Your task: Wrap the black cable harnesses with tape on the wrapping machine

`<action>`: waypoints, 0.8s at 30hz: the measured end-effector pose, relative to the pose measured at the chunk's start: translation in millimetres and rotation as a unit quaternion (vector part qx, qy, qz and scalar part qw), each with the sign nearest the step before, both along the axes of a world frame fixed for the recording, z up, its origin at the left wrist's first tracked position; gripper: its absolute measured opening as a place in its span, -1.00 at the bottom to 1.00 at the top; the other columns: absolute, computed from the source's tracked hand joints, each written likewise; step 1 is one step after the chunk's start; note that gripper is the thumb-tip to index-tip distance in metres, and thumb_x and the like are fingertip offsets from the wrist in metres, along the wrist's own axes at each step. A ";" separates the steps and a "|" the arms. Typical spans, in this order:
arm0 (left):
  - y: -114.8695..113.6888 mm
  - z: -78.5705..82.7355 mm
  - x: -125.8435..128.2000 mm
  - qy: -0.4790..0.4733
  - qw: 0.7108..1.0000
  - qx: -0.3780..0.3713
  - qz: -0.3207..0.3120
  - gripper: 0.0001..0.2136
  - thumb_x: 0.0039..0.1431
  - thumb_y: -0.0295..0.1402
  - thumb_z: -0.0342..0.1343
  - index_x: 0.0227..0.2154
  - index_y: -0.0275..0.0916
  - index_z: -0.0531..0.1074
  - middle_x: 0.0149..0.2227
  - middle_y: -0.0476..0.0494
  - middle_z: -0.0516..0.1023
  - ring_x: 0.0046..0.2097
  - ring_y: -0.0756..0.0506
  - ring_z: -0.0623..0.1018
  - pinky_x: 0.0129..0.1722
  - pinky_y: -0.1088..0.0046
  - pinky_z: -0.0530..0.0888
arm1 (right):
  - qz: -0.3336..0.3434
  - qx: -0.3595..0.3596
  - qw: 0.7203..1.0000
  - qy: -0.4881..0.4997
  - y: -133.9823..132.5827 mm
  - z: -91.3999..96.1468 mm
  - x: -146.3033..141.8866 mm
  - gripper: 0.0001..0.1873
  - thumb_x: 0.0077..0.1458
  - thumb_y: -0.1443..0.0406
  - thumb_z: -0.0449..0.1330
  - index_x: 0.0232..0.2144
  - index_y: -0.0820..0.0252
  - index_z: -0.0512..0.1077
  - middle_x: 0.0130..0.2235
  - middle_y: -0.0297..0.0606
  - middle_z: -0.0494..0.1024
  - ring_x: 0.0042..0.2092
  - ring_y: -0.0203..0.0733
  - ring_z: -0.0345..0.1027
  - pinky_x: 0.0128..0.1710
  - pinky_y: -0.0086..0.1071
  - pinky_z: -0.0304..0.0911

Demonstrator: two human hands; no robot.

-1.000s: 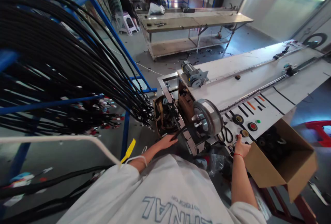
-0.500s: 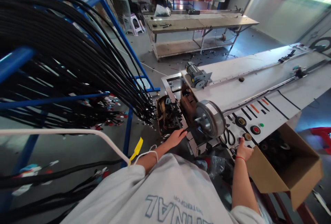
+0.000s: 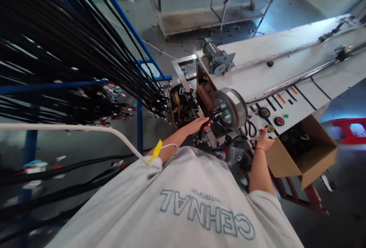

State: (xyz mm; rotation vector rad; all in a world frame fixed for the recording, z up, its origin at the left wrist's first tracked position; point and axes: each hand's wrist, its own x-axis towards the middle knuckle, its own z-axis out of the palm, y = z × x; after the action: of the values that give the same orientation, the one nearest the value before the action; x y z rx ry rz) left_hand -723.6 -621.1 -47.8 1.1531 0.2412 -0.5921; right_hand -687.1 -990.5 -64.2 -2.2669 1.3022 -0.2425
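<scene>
My left hand (image 3: 199, 125) is closed around a thin black cable (image 3: 206, 124) at the left end of the bench machine. Its fingertips are close to the spindle of a round metal drum (image 3: 232, 107); the part inside my grip is hidden. At the bench's near edge is my right hand (image 3: 264, 142), thumb raised and fingers apart, with nothing visible in it. The thumb is beside a small red button (image 3: 261, 131) and a tape roll (image 3: 270, 128); whether it touches either I cannot tell. Black-handled scissors (image 3: 250, 129) lie between the drum and this hand.
Black cable bundles (image 3: 57, 57) hang on a blue rack (image 3: 139, 126) at left. The long white bench (image 3: 257, 80) carries a motor (image 3: 213, 53) and a large red button (image 3: 279, 121). An open cardboard box (image 3: 318, 168) stands right, near a red stool (image 3: 340, 129).
My view has tipped downward, so the bench sits higher in the picture. My left hand has come slightly nearer the drum's spindle. My right hand stays by the button and tape roll.
</scene>
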 end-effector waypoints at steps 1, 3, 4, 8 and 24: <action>-0.4 0.7 1.6 -0.016 1.000 -0.004 0.005 -0.62 0.18 -0.05 0.11 -0.38 -0.36 0.46 -0.59 0.05 0.32 -0.56 0.09 0.25 -0.49 0.53 0.22 | 0.000 -0.001 1.000 0.002 0.0 0.2 0.5 -0.15 0.14 -0.20 0.04 0.08 0.51 0.19 0.09 0.37 0.33 0.18 0.26 0.24 0.15 -0.08 0.21; -1.7 2.0 4.9 -0.035 0.999 0.005 0.010 -0.59 0.22 -0.02 0.05 -0.43 -0.34 0.43 -0.66 0.10 0.21 -0.61 0.09 0.17 -0.52 0.52 0.17 | -0.002 -0.005 1.000 0.003 -0.1 1.3 1.1 -0.15 0.13 -0.19 0.07 0.08 0.52 0.19 0.09 0.37 0.34 0.17 0.26 0.24 0.15 -0.08 0.21; -2.8 2.7 6.3 -0.038 0.999 0.015 0.009 -0.57 0.24 -0.01 0.01 -0.45 -0.33 0.41 -0.68 0.11 0.16 -0.62 0.09 0.13 -0.54 0.51 0.15 | -0.001 -0.005 1.000 0.003 -0.3 2.0 1.2 -0.15 0.13 -0.17 0.09 0.08 0.52 0.19 0.09 0.37 0.33 0.18 0.26 0.24 0.16 -0.08 0.20; -8.3 5.4 8.8 -0.071 0.995 0.060 -0.023 -0.54 0.26 0.01 -0.07 -0.47 -0.32 0.39 -0.70 0.11 0.14 -0.61 0.06 0.15 -0.51 0.50 0.15 | 0.001 0.000 1.000 0.006 -3.4 1.8 1.1 -0.14 0.11 -0.15 0.14 0.10 0.54 0.18 0.11 0.39 0.32 0.19 0.29 0.20 0.18 -0.07 0.19; 34.3 0.3 -17.6 -0.324 0.837 0.422 -0.129 -0.63 0.28 -0.12 -0.05 -0.07 -0.29 0.42 -0.12 -0.22 0.57 -0.10 -0.18 0.54 -0.08 0.38 0.41 | 0.002 -0.010 1.000 0.007 7.2 14.5 1.0 -0.23 0.15 -0.11 0.12 0.05 0.52 0.23 0.04 0.38 0.38 0.15 0.27 0.27 0.14 -0.11 0.24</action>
State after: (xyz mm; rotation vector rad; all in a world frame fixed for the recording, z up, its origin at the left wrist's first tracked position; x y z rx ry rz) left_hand -741.2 -586.9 -47.4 2.2017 -0.2861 -0.2768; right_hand -686.1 -983.3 -49.7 -2.2923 1.3088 -0.2392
